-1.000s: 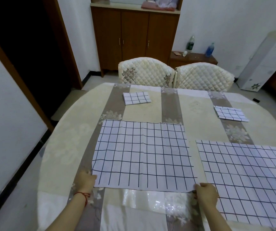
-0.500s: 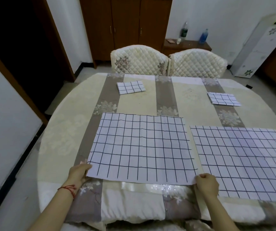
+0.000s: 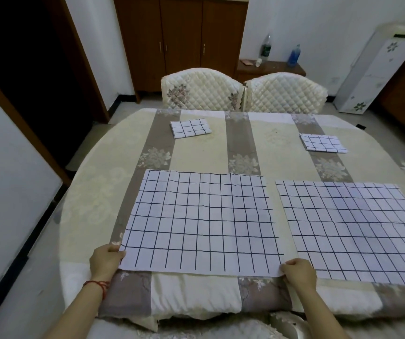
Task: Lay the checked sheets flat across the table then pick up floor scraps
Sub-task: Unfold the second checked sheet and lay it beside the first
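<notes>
A white checked sheet (image 3: 202,222) lies spread flat on the near middle of the table (image 3: 277,152). My left hand (image 3: 105,261) pinches its near left corner and my right hand (image 3: 299,271) pinches its near right corner. A second checked sheet (image 3: 358,231) lies flat just to the right, a narrow gap apart. Two folded checked sheets rest farther back: one at the far left (image 3: 189,128), one at the far right (image 3: 322,143). No floor scraps are visible.
Two quilted cream chairs (image 3: 243,94) stand at the table's far side. Behind them are a brown cabinet (image 3: 182,37), a low shelf with two bottles (image 3: 279,53) and a white floor unit (image 3: 377,69). A dark doorway (image 3: 25,69) opens at left.
The sheet has been drawn toward the near table edge with both hands holding its corners. The view has tilted down and pulled back, showing the tablecloth's hanging front edge.
</notes>
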{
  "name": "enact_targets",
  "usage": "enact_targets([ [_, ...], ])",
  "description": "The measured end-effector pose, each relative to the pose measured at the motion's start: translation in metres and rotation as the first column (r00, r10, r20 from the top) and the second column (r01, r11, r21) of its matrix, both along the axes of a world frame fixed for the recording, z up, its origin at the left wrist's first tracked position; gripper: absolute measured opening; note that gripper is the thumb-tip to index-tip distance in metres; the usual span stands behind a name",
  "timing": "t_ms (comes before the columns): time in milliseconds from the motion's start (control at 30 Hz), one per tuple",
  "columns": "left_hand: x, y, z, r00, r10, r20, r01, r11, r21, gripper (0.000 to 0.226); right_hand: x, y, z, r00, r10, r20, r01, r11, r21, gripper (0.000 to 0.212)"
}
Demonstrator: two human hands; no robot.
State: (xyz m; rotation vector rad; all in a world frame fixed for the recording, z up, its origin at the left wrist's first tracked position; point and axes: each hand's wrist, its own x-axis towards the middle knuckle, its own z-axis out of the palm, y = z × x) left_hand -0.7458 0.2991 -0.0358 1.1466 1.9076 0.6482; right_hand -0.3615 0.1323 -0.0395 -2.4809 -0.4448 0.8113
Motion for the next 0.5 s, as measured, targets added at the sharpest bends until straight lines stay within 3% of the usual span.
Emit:
enact_targets([
  [100, -0.006, -0.003, -0.004, 0.999, -0.022, -0.028, 0.022, 1.0, 0.004, 0.028, -0.001, 0.0, 0.001, 1.0, 0.014, -0.001, -0.014, 1.0, 0.007, 0.011],
  [200, -0.01, -0.003, -0.009, 0.994, -0.039, -0.105, 0.038, 0.999, -0.009, 0.007, -0.003, -0.001, 0.0, 1.0, 0.025, -0.004, -0.025, 1.0, 0.006, 0.024],
  [267, -0.014, -0.002, -0.015, 0.989, -0.044, -0.142, 0.042, 0.999, -0.014, 0.006, -0.004, -0.003, -0.001, 1.0, 0.028, -0.006, -0.028, 1.0, -0.007, 0.027],
  [500, -0.018, -0.001, -0.027, 0.982, -0.06, -0.18, 0.059, 0.998, -0.008, 0.009, -0.003, -0.007, -0.006, 0.999, 0.006, -0.035, -0.007, 0.999, -0.041, 0.007],
])
